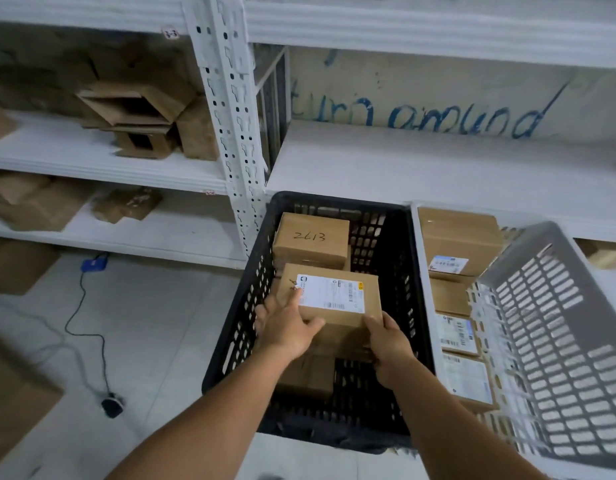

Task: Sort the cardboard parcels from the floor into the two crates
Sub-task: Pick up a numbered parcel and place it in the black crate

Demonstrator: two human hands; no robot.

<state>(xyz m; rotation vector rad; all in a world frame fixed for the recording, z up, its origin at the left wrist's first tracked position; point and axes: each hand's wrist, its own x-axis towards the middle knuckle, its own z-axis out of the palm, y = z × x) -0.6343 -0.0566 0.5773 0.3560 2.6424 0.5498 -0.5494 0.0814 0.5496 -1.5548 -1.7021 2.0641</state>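
Note:
A cardboard parcel with a white label is held over the inside of the black crate. My left hand grips its near left corner and my right hand grips its near right corner. Behind it in the crate lies a parcel marked 2613, and another plain parcel lies under my hands. To the right stands the grey crate, which holds several labelled parcels.
White metal shelving rises behind the crates, with open and flattened cardboard boxes on its left shelves. A blue device with a black cable lies on the tiled floor at left. Cardboard pieces lie at the left edge.

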